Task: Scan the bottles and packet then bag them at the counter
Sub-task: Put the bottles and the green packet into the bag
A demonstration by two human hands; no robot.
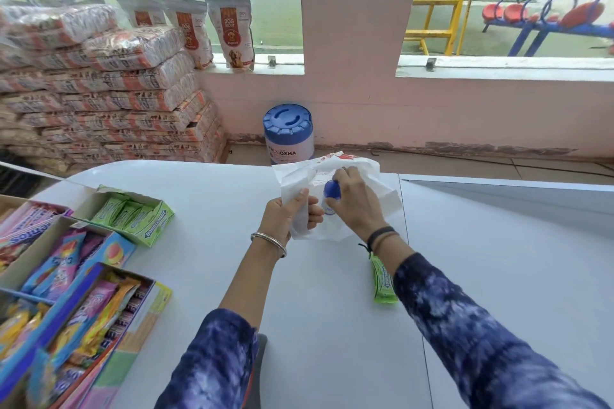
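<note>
Sliding a bottle (330,197) with a blue cap into the white bag (345,196), the right hand (354,201) has its fingers wrapped around the bottle's top. The left hand (288,214) pinches the bag's near edge, thumb over fingers, holding the mouth open. If that pinch slips, the thin bag may fold shut and the bottle catch on its rim or roll off the counter (206,242). Whether the bag already holds anything is hidden. The green packet (383,282) lies unbagged beneath the right wrist. Open boxes (99,242) of sweets sit well left of the left fingers.
</note>
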